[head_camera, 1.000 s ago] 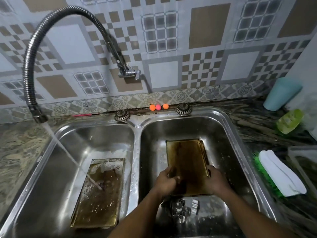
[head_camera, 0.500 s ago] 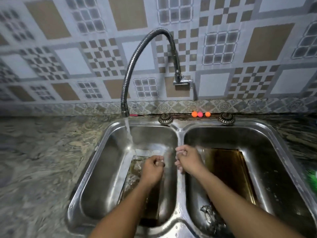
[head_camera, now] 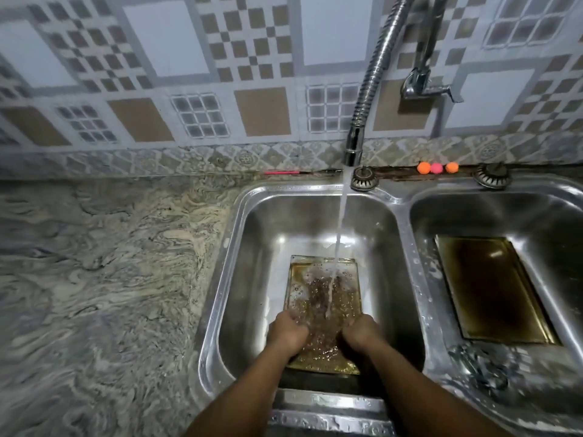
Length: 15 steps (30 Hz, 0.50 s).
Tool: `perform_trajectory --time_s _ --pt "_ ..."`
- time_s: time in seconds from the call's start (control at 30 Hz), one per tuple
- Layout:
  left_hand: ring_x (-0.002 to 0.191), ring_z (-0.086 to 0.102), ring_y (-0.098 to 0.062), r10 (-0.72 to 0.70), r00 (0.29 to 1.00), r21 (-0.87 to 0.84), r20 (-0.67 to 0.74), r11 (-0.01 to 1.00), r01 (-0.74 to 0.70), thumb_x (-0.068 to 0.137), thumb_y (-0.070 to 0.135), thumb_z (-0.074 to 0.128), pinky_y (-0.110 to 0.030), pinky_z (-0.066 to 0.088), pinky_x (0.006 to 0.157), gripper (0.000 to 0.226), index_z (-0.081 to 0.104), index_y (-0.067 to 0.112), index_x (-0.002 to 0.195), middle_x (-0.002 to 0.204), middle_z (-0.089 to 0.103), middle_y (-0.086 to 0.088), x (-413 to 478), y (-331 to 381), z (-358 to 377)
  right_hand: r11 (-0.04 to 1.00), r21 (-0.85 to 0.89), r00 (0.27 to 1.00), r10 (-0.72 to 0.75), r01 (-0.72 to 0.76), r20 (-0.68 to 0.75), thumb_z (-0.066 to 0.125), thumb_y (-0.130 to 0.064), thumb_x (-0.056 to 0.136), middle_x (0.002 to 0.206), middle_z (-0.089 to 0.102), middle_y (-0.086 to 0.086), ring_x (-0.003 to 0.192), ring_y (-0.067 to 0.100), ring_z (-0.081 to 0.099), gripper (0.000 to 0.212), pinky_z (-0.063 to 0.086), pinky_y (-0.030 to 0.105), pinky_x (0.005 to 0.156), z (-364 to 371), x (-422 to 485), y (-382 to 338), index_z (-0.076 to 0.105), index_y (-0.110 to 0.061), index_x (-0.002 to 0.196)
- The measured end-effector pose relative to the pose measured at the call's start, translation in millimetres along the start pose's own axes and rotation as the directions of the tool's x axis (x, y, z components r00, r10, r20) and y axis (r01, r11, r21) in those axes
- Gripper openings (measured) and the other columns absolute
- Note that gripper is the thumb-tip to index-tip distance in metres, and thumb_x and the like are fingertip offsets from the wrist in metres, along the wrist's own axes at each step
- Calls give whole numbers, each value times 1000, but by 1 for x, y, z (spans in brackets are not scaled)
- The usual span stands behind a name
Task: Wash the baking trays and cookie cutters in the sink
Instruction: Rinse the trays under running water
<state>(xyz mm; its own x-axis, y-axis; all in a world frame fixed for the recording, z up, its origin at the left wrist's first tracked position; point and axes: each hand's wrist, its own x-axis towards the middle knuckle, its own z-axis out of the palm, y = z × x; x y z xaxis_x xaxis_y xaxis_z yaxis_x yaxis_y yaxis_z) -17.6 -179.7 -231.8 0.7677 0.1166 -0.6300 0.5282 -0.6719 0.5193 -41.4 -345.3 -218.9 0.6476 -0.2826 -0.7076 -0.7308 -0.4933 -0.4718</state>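
- Position: soiled tray [head_camera: 321, 288] lies flat on the floor of the left basin [head_camera: 252, 279], directly under the water stream [head_camera: 342, 216] from the flexible spout [head_camera: 355, 146]. Bubbles and brown residue cover its face.
- Hands: left hand [head_camera: 288, 334] and right hand [head_camera: 359, 334] are curled over the near half of the tray, one at each long edge. Spray and blur hide the fingertips. The hold appears to be a clasp on the rims, though rubbing on the face cannot be ruled out.
- Procedure: keep one hand on each rim and raise the near end, so that runoff carries residue off the face instead of pooling.
- Coverage: shift the tray under the stream, not the spout over the tray, until every corner has passed through the flow. Baked-on brown areas will probably need rubbing as well as rinsing.
- Caution: wet metal is likely to be slippery, so hook the thumbs over the rims before lifting. Hold the tray low in the basin to limit splash onto the bench [head_camera: 110, 279].
- Remaining work: second tray [head_camera: 492, 288] lies in the right basin [head_camera: 536, 216], stained brown. Cookie cutters [head_camera: 482, 364] lie heaped at its near end, blurred. Both are judged unwashed.
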Motion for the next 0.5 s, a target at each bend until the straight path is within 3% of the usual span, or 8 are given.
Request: perform_trajectory --time_s 0.13,0.2,0.3,0.37,0.43,0.5 --pt "97 63 -17 -28 997 -43 -73 999 25 88 26 65 -30 51 92 20 65 33 106 111 70 5 6 -4 -12 1000 29 997 -10 12 -71 60 -20 86 98 67 7 96 27 64 17 54 35 83 -5 -6 -13 64 -11 99" --pt "95 65 -18 -1 993 -82 -115 997 -8 90 23 66 -31 55 90 21 66 30 110 110 71 2 11 -2 -23 999 29 995 -43 46 -95 56 -17 91 91 64 5 93 25 62 9 48 31 80 -18 -9 -23 63 -14 95" --pt "95 64 -20 74 992 -111 -98 990 -85 94 16 62 -23 50 86 22 69 18 115 110 69 0 15 11 -42 993 35 988 -105 109 -109 54 -9 88 89 68 6 92 24 63 14 48 29 83 -43 -6 -35 66 -13 81" --pt "88 60 -19 112 991 -77 -75 990 -118 94 15 61 -21 45 75 11 70 20 96 93 65 2 11 24 -56 990 54 987 -123 129 -108 55 -7 91 75 63 4 81 22 60 28 47 27 77 -59 -8 -46 60 -15 64" --pt "82 60 -21 133 991 -9 -15 991 -133 93 15 58 -26 48 70 21 65 19 74 78 62 1 7 34 -64 986 46 981 -152 159 -122 55 -13 95 77 63 6 80 22 60 27 47 28 77 -74 -14 -57 62 -14 70" --pt "77 61 -24 130 988 18 84 991 -132 93 16 54 -27 49 70 26 63 15 69 76 63 -2 -2 41 -68 979 36 967 -191 199 -167 54 -10 92 89 66 9 91 28 65 13 50 31 83 -86 -24 -69 67 -12 89"
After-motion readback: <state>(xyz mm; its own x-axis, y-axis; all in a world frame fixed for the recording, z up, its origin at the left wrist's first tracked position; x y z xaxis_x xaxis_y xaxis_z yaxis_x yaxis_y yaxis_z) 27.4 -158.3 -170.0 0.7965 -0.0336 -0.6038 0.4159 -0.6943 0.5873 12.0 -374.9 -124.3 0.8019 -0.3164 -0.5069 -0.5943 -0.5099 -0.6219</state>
